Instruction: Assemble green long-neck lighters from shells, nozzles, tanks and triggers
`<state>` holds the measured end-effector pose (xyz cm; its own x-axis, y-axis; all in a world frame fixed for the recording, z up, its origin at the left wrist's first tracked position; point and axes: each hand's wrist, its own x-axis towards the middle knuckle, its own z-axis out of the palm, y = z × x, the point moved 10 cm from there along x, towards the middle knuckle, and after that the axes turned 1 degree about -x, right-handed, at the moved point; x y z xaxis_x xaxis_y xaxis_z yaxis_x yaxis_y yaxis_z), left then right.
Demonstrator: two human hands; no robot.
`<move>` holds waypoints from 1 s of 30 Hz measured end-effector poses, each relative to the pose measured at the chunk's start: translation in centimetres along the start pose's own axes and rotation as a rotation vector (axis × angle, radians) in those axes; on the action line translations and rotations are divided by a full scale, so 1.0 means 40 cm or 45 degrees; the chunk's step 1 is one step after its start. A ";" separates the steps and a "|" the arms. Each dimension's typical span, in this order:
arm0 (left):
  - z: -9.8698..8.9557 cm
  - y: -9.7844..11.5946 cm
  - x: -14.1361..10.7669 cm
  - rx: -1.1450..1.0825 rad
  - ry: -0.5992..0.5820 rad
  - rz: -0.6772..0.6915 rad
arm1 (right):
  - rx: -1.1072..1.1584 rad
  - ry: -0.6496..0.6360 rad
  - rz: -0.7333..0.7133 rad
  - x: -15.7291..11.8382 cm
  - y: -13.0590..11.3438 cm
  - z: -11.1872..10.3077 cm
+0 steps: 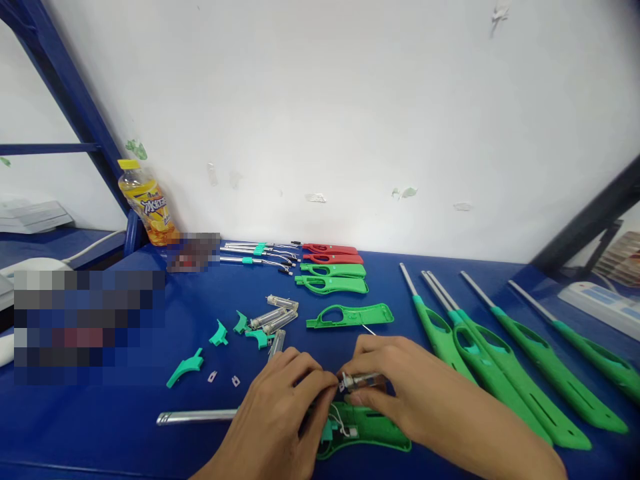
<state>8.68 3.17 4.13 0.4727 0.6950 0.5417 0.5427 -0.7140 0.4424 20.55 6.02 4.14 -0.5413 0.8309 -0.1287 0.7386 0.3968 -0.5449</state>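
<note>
My right hand (377,373) grips a clear fuel tank (363,381) with a valve at its left end. My left hand (285,407) is closed, its fingertips meeting the valve end; what they pinch is hidden. Beneath both hands lies a green lighter half-shell (383,430) holding white wires and a teal trigger (329,430), partly covered. A metal lighter tube (197,417) sticks out to the left, past my left hand. Small pale clips (236,381), teal triggers (186,367) and several clear fuel tanks (280,321) lie just beyond my left hand.
Assembled green lighters (520,380) lie on the right. Behind my hands are green half-shells (350,316), red half-shells (333,259) and wired metal tubes (260,253). A drink bottle (149,203) stands at the back left by the wall. A white power strip (603,307) sits far right.
</note>
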 end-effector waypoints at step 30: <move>-0.002 0.023 -0.003 0.063 0.011 0.130 | 0.035 0.099 0.011 -0.021 0.013 -0.040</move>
<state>9.08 2.42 4.55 0.5216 0.6180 0.5882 0.5255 -0.7758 0.3491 22.01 6.15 5.30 -0.5013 0.8625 -0.0696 0.7314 0.3794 -0.5666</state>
